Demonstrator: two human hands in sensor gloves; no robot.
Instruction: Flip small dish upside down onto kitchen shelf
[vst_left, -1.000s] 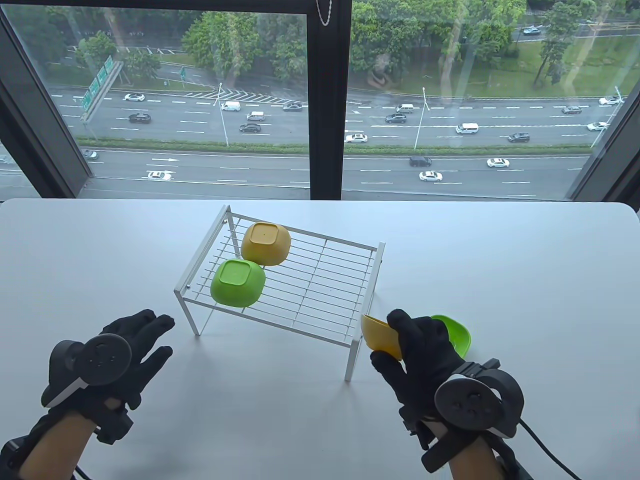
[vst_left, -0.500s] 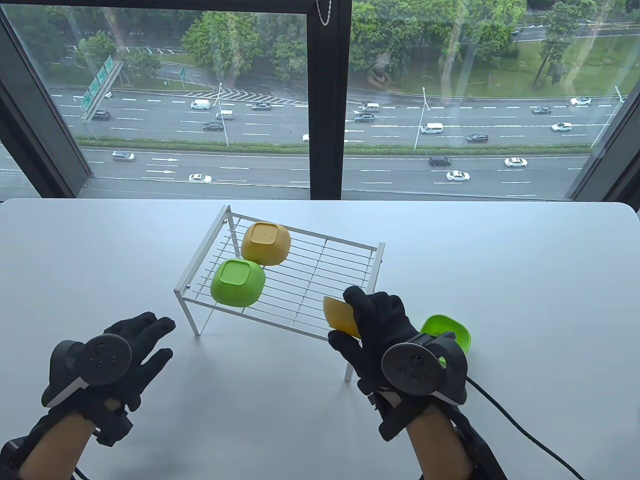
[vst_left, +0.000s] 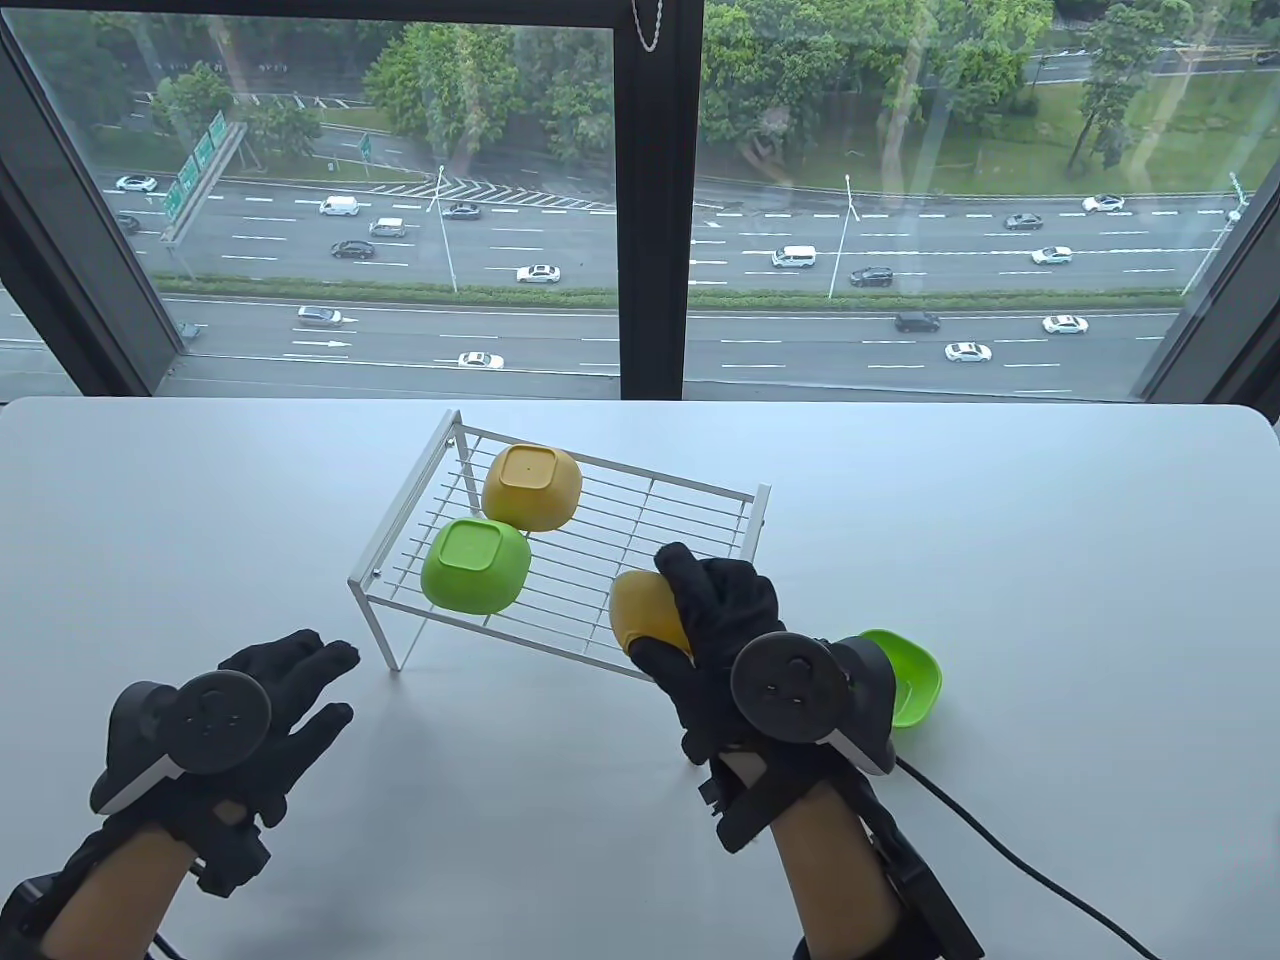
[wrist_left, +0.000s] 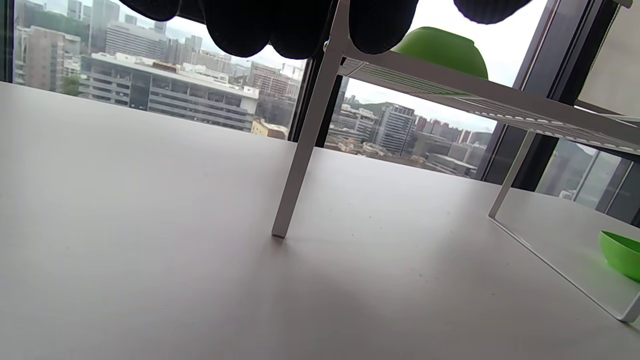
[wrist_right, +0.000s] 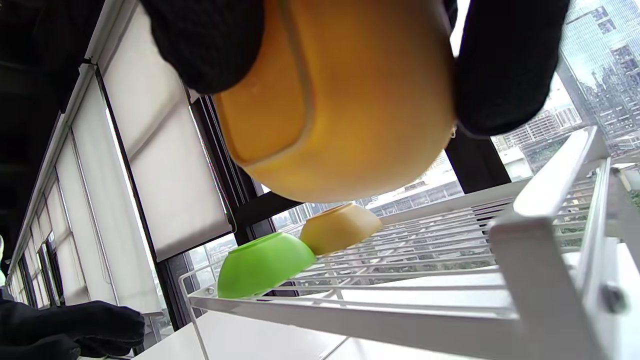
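Your right hand (vst_left: 725, 640) grips yellow dish (vst_left: 645, 612) between thumb and fingers (wrist_right: 505, 65), above shelf (vst_left: 640, 560) (dish rim hidden). Left hand (vst_left: 270, 710) open, holding nothing.

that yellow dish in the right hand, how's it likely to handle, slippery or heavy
Probably light: the right hand lifts the yellow dish over the shelf with fingertips alone. Its smooth, rounded sides look a bit slippery. It seems stiff, since it shows no dent under the fingers.

yellow dish (vst_left: 645, 612), green dishes (vst_left: 475, 565), white shelf (vst_left: 640, 560)
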